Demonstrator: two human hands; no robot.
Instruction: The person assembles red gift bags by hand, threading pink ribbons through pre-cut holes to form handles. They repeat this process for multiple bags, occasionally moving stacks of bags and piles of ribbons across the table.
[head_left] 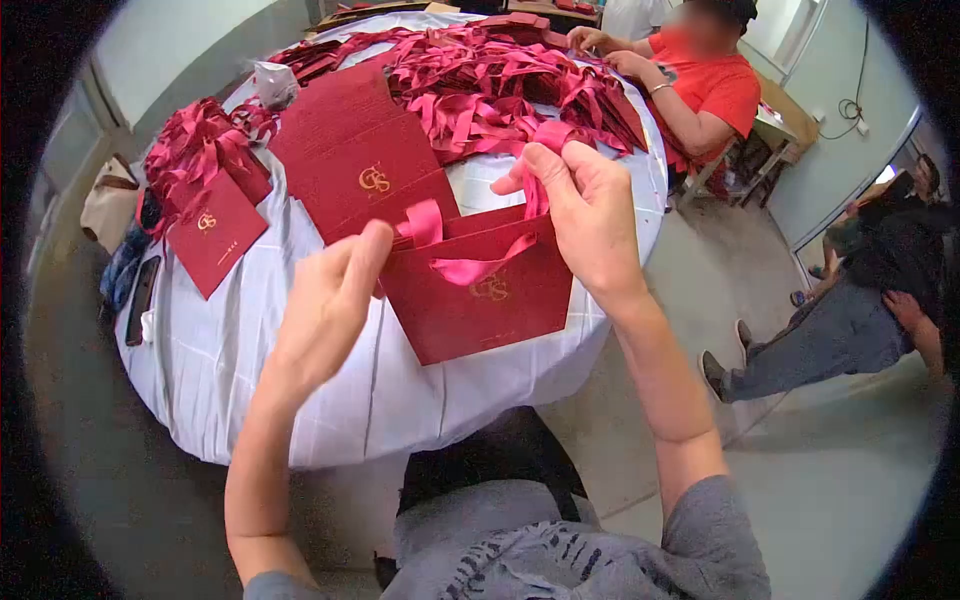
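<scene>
A dark red paper bag [490, 320] with a gold logo hangs over the near side of the white-covered table. My left hand [335, 300] is closed at its upper left corner, with thumb and fingertips pressed together. My right hand [590, 210] pinches a pink ribbon [535, 192] that rises from the bag's top right. One pink ribbon loop [484, 268] droops across the bag's front, and a short piece of ribbon [424, 222] stands at its top left edge. Flat red bags [350, 150] lie just behind.
Red bags with pink ribbons [470, 75] are heaped across the back of the round table [250, 370]. A smaller pile [210, 160] and a phone [143, 300] lie at the left. A person in red [705, 80] works at the back right; another person [850, 320] is at the far right.
</scene>
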